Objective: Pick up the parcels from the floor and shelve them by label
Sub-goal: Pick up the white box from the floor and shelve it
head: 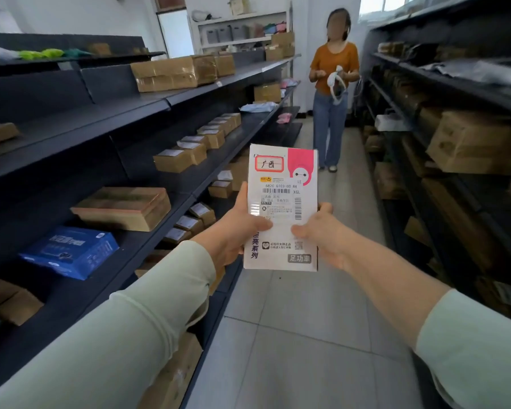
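You're standing in a narrow storeroom aisle on a pale tiled floor, with dark metal shelves on both sides. The left shelving carries taped brown cartons on an upper level, a row of small labelled boxes on the next, and lower down a flat brown box beside a blue packet. The right shelving is stacked with more brown cartons, dim and blurred. At the far end there's a white rack with grey bins, and a person in an orange top stands in the aisle holding something white. Your parcel, a white and pink flat box with a shipping label and a red-framed handwritten tag near its top, is up in the air at mid-aisle, upright, face toward you, off the floor and off any shelf. Your left hand is clamped on its left edge, thumb across the front over the label. Your right hand is clamped on the right edge, thumb on the front and fingers wrapped behind. Both sleeves are light green. The parcel sits between the two hands, touching both.
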